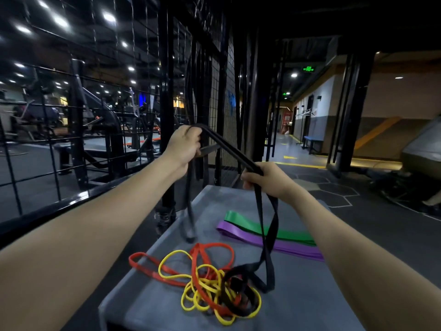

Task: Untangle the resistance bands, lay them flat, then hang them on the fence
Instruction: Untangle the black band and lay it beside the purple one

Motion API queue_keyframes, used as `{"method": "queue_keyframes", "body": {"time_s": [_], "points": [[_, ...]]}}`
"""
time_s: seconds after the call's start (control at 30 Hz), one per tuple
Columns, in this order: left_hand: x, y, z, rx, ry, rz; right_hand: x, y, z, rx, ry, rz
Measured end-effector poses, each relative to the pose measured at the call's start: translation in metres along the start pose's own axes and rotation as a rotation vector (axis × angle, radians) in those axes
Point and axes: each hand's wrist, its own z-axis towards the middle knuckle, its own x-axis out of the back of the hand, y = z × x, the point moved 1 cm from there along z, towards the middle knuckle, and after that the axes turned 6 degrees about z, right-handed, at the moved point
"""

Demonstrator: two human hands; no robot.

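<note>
Left hand (185, 145): raised in front of the fence, fingers curled shut around the top of the black band (229, 145).
Right hand (267, 179): lower and to the right, over the far edge of the counter, fist closed on the same black band.
Black band: runs taut between the two hands; from the left hand a blurred loop hangs down to the counter's far left edge — from the right hand two strands drop, twist, and end in the tangle below.
Tangle (214, 283): red band (202, 254), yellow band (171, 261) and the black band's lower end knotted together on the near part of the counter; red loop sticks out left.
Flat bands: green band (241, 220) and purple band (238, 231) lie flat side by side on the right of the counter, touching, purple nearer — black strands hang in front of them.
Counter (310, 295): grey padded top, carries all the bands.
Fence (107, 91): black wire grid, left and ahead; dark straps hang on it behind the left hand, too dim to tell apart.
</note>
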Motion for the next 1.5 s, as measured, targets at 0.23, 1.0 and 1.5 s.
{"method": "queue_keyframes", "body": {"time_s": [0.23,1.0,1.5], "points": [[0.021,0.005,0.011,0.11,0.177,-0.167,0.006,0.009,0.002,-0.045,0.004,-0.102],[0.042,0.005,-0.001,0.251,0.26,-0.306,0.006,-0.016,-0.022,0.029,-0.224,0.038],[0.055,-0.059,-0.043,0.53,-0.152,0.336,0.024,-0.032,-0.02,0.176,0.318,-0.246]]}}
